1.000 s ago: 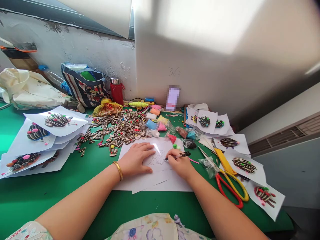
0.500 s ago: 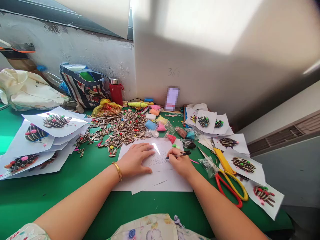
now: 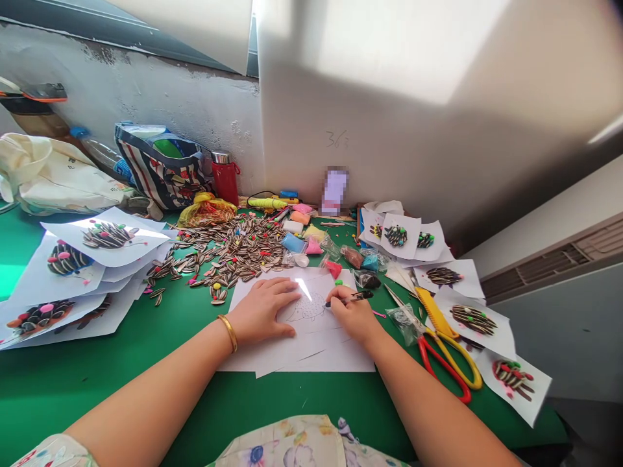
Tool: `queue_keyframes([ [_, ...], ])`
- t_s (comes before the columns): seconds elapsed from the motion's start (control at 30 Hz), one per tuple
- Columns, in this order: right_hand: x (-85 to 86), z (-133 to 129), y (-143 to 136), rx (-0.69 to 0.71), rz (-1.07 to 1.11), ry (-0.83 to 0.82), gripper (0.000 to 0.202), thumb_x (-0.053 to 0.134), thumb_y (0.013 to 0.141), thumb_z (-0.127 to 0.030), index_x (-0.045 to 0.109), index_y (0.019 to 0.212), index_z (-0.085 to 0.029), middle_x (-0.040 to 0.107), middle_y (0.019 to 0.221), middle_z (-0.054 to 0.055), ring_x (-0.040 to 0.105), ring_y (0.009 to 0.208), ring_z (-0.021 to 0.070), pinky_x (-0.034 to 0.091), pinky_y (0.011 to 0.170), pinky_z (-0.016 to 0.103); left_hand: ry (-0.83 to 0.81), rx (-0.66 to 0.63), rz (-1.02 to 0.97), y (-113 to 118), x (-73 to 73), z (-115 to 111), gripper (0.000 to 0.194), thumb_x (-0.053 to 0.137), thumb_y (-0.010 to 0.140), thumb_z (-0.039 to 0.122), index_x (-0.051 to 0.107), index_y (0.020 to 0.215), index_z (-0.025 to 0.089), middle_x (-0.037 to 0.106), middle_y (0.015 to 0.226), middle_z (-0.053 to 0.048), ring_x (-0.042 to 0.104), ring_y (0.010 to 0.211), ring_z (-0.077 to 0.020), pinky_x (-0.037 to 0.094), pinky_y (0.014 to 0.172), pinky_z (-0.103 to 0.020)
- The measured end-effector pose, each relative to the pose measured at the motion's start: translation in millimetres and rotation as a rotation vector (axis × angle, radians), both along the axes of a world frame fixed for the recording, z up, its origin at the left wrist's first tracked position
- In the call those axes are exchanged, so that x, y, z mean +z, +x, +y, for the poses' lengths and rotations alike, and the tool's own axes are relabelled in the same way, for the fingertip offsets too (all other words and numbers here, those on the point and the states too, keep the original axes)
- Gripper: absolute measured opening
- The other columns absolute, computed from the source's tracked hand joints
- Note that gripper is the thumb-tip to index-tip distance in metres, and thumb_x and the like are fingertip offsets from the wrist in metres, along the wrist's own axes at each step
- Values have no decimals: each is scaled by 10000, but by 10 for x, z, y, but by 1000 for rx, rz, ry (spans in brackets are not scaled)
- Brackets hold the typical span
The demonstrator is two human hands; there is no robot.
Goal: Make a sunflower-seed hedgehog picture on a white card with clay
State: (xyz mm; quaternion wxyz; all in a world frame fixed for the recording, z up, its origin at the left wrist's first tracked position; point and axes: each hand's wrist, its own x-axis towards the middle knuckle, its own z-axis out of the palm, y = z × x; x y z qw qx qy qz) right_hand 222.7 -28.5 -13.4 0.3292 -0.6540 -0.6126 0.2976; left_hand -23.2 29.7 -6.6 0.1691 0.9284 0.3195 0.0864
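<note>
My left hand (image 3: 265,307) lies flat with fingers spread on a sheet of white paper (image 3: 306,347), a gold bangle on its wrist. A small line drawing of a hedgehog (image 3: 311,307) shows on the sheet between my hands. Closed around a black pen (image 3: 357,296), my right hand (image 3: 351,316) rests at the drawing's right end, the pen's tip close to its outline. More white sheets lie under the top one. Beyond the paper, a heap of striped sunflower seeds (image 3: 243,243) spreads out.
Red-and-yellow scissors (image 3: 450,363) and a yellow box cutter (image 3: 435,311) lie to the right, beside sheets with seed hedgehogs (image 3: 474,321). Similar sheets (image 3: 109,259) are stacked at left. Clay packets (image 3: 294,243), a red bottle (image 3: 224,181) and a striped bag (image 3: 158,168) stand farther back.
My right hand and the pen have shifted very slightly to the right and up at the drawing's edge. My left hand stays in place on the paper.
</note>
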Motion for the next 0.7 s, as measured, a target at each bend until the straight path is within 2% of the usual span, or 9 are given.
queue_keyframes([
  [0.27, 13, 10, 42, -44, 35, 15, 185, 443, 779, -265, 613, 715, -230, 589, 682, -14, 527, 662, 181, 376, 606, 288, 4, -1, -11, -11, -15, 6, 773, 796, 674, 568, 565, 1361, 300, 487, 1491, -69, 397, 1382, -355, 296, 1123, -532],
  [0.7, 20, -7, 19, -14, 63, -9, 172, 451, 759, -247, 610, 696, -231, 614, 731, -6, 560, 754, 197, 407, 667, 300, 1, 2, -13, -9, -19, 6, 780, 801, 666, 565, 565, 1361, 302, 494, 1483, -71, 401, 1378, -358, 296, 1124, -530],
])
